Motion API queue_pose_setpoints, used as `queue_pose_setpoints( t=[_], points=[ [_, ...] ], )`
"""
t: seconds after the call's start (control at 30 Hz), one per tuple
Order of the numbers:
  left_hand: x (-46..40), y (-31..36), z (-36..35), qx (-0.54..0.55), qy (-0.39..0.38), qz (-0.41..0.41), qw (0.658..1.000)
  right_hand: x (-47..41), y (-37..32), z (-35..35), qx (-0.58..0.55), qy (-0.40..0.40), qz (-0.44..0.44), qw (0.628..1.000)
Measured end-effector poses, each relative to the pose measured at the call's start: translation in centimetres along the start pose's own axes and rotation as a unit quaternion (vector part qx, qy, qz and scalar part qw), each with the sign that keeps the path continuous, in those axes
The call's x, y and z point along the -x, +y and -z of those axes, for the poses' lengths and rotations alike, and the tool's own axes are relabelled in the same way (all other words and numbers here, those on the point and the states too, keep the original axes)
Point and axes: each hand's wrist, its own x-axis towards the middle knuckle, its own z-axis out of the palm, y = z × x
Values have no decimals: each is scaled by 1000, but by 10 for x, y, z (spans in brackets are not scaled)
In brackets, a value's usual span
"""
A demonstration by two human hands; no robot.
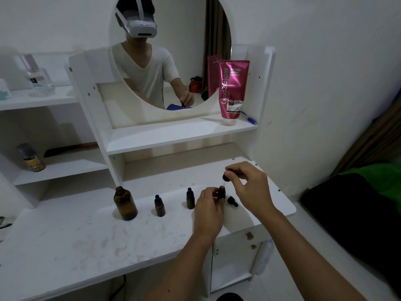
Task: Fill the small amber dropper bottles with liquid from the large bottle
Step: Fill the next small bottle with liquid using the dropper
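Note:
A large amber bottle [125,204] stands uncapped on the white tabletop [86,235]. Right of it stand two small amber dropper bottles [160,207] [190,199], both with black caps on. My left hand [209,210] grips a third small amber bottle [221,192], open at the top, upright on the table. My right hand [251,187] pinches a black dropper cap [226,176] just above that bottle's mouth. Another black dropper cap [232,201] lies on the table to the right of the held bottle.
A pink tube [232,90] and a blue pen [249,119] sit on the shelf under the round mirror [169,51]. A small bottle [32,158] stands on the left lower shelf. The table's rounded right edge [290,210] is near my right wrist.

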Motion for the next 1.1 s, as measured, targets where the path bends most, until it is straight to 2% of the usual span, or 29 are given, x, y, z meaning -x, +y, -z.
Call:
queue_pose_setpoints(
  t=[0.5, 0.67, 1.1],
  points=[
    [-2, -7, -7, -32, -4, -12, 999, 1, 4, -11, -7, -18, -45, 999],
    [-2, -6, -8, -40, -1, -11, 999, 3, 4, -15, -10, 7, -73, 997],
    [-2, -9, -7, -29, -12, -4, 1000, 2, -8, -12, 12, -1, -12, 1000]
  ],
)
